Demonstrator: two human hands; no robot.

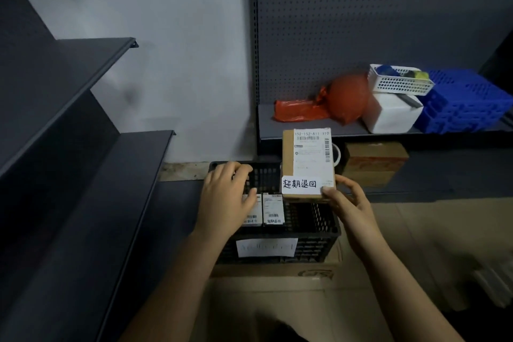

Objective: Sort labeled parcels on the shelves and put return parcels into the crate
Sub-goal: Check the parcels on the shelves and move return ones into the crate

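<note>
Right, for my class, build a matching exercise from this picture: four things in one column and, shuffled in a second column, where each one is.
Things
1. cardboard parcel
2. two small parcels
3. orange bag
4. white basket

Places
A. on top of the white box
B. standing inside the black crate
C. held by the right hand above the crate
D. lying on the shelf, left of the white box

Pairs: 1-C, 2-B, 3-D, 4-A

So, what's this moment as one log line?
right hand holds return parcel above crate | left hand grips crate rim | two parcels inside
</note>
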